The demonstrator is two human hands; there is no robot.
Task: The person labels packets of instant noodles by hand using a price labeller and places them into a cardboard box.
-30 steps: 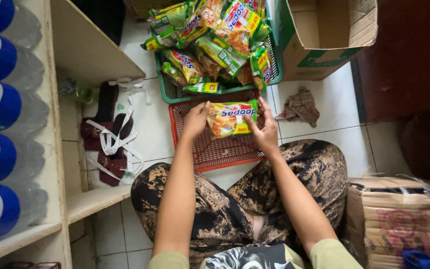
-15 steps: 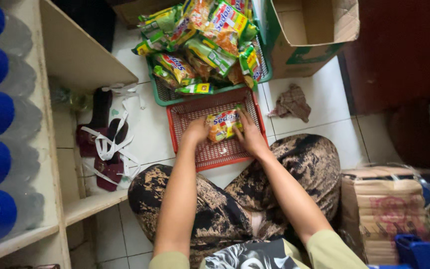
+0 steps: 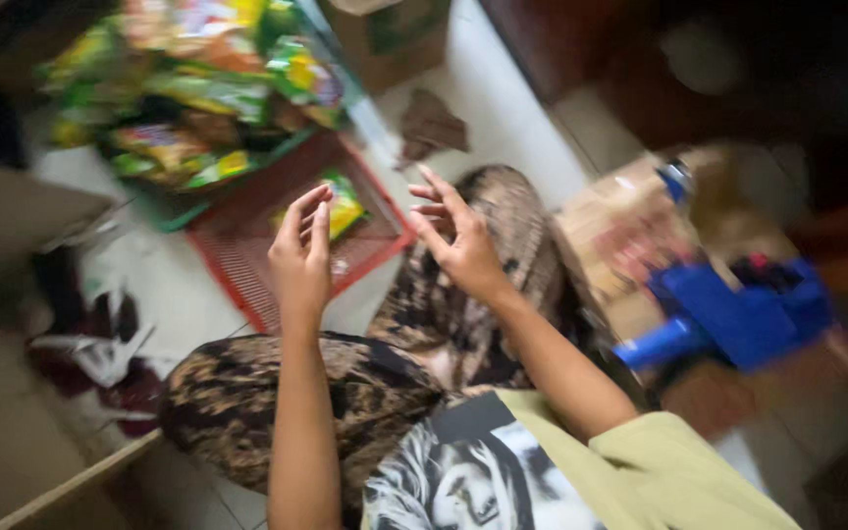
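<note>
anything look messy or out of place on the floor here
A crumpled brown scrap lies loose on the white tiles beyond the red tray. The green basket is heaped with snack packets, one yellow packet lies alone in the tray.

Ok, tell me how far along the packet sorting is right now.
Done: one yellow-green snack packet lies in the red tray. In hand: nothing; the left hand and right hand are both lifted, open and empty above the tray. Left: a heap of similar packets sits in the green basket behind. The picture is blurred, so no count.
</note>
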